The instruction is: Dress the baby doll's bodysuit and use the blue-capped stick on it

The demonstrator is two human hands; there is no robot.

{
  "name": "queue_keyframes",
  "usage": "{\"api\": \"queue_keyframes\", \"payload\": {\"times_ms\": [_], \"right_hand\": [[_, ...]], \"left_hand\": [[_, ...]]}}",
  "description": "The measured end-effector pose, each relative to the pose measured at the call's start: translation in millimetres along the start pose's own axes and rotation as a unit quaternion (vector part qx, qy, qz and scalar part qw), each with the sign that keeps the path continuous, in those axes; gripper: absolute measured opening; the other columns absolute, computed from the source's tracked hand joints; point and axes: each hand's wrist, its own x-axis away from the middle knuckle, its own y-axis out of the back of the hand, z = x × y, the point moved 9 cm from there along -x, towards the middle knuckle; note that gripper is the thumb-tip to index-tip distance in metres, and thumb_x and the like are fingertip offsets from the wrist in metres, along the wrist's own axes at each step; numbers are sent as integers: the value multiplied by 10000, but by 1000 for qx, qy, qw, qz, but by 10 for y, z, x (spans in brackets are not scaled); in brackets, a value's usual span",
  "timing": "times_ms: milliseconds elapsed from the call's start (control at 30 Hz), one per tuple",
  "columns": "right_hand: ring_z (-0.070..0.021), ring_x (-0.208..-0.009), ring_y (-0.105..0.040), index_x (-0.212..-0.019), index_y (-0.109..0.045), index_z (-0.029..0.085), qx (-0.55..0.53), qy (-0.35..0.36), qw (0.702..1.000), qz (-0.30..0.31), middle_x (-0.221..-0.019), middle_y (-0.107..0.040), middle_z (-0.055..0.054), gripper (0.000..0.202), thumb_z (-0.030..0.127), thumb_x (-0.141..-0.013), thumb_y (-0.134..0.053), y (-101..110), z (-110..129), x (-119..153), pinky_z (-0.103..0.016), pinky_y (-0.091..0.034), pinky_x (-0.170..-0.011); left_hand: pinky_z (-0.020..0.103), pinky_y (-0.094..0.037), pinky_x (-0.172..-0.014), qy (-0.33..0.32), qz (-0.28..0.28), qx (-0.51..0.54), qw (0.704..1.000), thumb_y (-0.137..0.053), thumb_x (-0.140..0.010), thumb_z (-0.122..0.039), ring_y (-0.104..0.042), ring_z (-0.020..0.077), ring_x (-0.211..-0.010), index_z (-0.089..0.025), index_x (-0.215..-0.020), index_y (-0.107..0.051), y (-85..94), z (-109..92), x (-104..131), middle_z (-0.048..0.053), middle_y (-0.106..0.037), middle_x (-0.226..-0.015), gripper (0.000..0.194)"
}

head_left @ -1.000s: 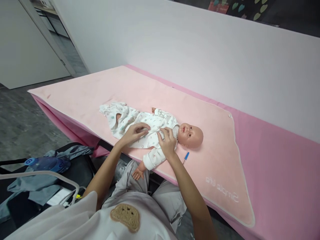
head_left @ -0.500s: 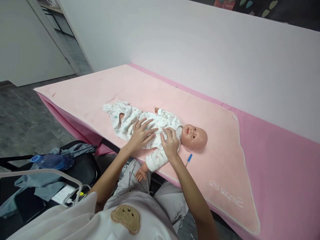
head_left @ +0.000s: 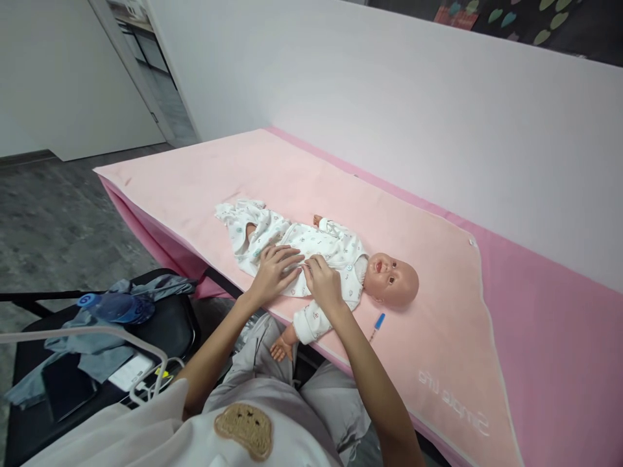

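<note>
A baby doll (head_left: pixel 392 280) lies on its back in a white patterned romper (head_left: pixel 335 243), its head to the right. My left hand (head_left: pixel 273 274) rests over the romper's near side at the belly, fingers bent and close together, fingertips at the fabric. Facing it, my right hand (head_left: pixel 322 280) has curled fingers pinching the cloth near the front edge. The fingertips of both hands almost meet, and the fabric between them is partly hidden. One doll arm (head_left: pixel 285 344) hangs past the table's near edge.
A blue-capped pen (head_left: pixel 378 324) lies right of my right forearm on the pink mat (head_left: pixel 438 337). At left, a black chair (head_left: pixel 175 324) holds a water bottle (head_left: pixel 117 307), cloth, a dark phone-like slab (head_left: pixel 68 386) and a white box with cables. A white wall stands behind the table.
Both hands have shifted along the romper toward the doll's legs. The left fingers, spread before, have drawn closer together. The view has shifted slightly; the doll lies as before.
</note>
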Motion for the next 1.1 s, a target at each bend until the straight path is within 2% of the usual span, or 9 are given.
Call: {"api": "queue_keyframes", "payload": {"times_ms": [133, 400, 567, 767, 933, 1100], "right_hand": [[-73, -768, -572, -912, -575, 169, -32, 6, 999, -35, -874, -603, -37, 211, 274, -914, -392, 32, -21, 46, -177, -389, -597], [-88, -826, -581, -897, -580, 157, -66, 9, 996, -51, -905, -617, -49, 190, 226, -896, -403, 53, -31, 49, -177, -441, -718], [-91, -844, -580, -900, -586, 154, -72, 4, 996, -56, -918, -612, -58, 194, 224, -886, -406, 51, -41, 55, -178, -446, -734], [-93, -843, -580, -892, -583, 147, -72, 12, 996, -55, -891, -611, -62, 192, 217, -888, -403, 57, -30, 46, -182, -447, -726], [-102, -830, -581, -896, -589, 145, -81, 14, 995, -49, -896, -618, -58, 199, 226, -891, -408, 61, -31, 47, -193, -446, -736], [-102, -822, -575, -899, -592, 142, -104, -8, 993, -53, -877, -617, -57, 216, 245, -901, -401, 30, -92, 65, -199, -440, -741]], "left_hand": [[449, -219, -1028, 1, -16, 15, 1000, -518, -847, -279, -491, 226, -1076, -224, -1046, -621, -3, -5, 22, 51, -608, -1092, 231], [449, -211, -1039, -10, -16, -7, 1000, -492, -855, -259, -497, 219, -1073, -214, -1009, -622, -7, -57, 11, 58, -583, -1126, 206], [457, -205, -1044, 0, 9, 1, 1000, -482, -856, -259, -471, 232, -1116, -219, -999, -630, -49, -46, -6, 63, -562, -1163, 209], [423, -186, -1059, 29, 27, 30, 999, -441, -876, -247, -437, 205, -1155, -199, -982, -590, -69, -22, -26, 57, -530, -1203, 189], [395, -158, -1062, 23, 20, 44, 999, -414, -885, -207, -434, 178, -1150, -197, -978, -566, -88, -26, -16, 40, -529, -1193, 178], [385, -169, -1046, 32, 12, 70, 997, -420, -892, -223, -444, 174, -1130, -195, -920, -574, -137, 59, -15, 35, -552, -1145, 159]]}}
